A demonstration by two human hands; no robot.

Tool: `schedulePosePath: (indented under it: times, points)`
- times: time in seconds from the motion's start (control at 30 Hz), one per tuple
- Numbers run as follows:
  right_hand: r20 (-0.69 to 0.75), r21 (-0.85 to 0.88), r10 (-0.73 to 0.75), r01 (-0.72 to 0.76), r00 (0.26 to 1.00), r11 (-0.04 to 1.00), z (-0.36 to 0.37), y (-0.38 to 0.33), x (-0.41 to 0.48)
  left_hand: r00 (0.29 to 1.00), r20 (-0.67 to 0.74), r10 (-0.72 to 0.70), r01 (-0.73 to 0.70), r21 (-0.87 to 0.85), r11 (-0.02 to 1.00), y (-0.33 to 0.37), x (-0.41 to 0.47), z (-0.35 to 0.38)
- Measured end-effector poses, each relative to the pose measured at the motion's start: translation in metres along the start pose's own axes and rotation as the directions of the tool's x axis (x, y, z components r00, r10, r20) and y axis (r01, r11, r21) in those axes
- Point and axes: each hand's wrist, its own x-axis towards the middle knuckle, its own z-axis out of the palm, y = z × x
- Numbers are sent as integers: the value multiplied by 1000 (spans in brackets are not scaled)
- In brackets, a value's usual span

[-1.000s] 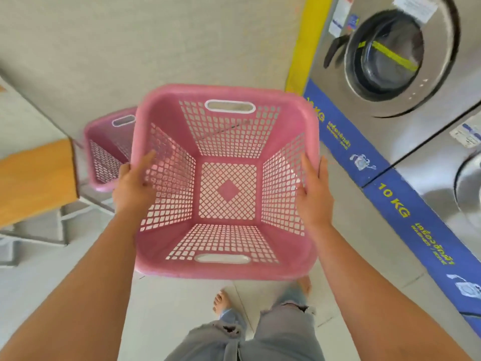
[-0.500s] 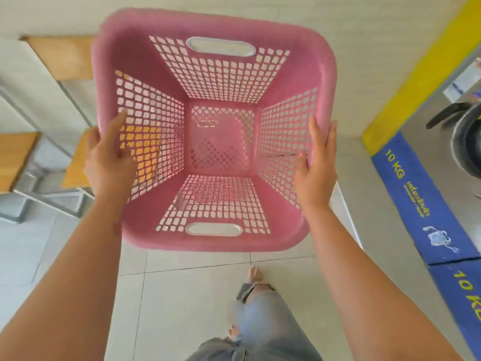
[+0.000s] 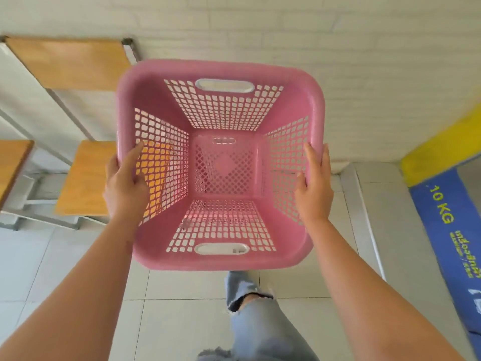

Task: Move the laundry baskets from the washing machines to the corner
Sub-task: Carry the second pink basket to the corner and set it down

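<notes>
1. Head view is showing a pink plastic laundry basket (image 3: 221, 165), squarish with rounded corners, lattice walls and floor, and an oval handle slot on its near and far sides.
2. Pale glossy floor tiles (image 3: 182, 321) are lying below; a white brick-textured wall (image 3: 338, 61) is standing ahead, with wooden-topped metal-framed seats (image 3: 83, 178) at left and a blue "10 KG" panel (image 3: 447, 230) at right.
3. The basket is being held in the air before the wall, empty; through its floor a second pink lattice is showing.
4. The left hand (image 3: 125, 188) and right hand (image 3: 313, 188) are gripping opposite rims, fingers (image 3: 311, 155) clamped on the basket.
</notes>
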Motion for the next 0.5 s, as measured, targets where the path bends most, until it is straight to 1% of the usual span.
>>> schedulePosePath:
  times: [0.07,0.17,0.27,0.5]
  points:
    - [66,-25,55,-53,996,998,24,10,27,997,68,-42,39,49,998,-2,29,25]
    - [140,-74,74,-64,987,995,60,29,65,987,143,-79,67,87,994,-9,66,62]
    - [209,-115,135,-112,969,987,90,43,91,972,183,-149,127,130,983,-16,92,91]
    - [305,-174,204,-156,930,972,151,81,123,933,278,-230,181,190,965,-39,133,149]
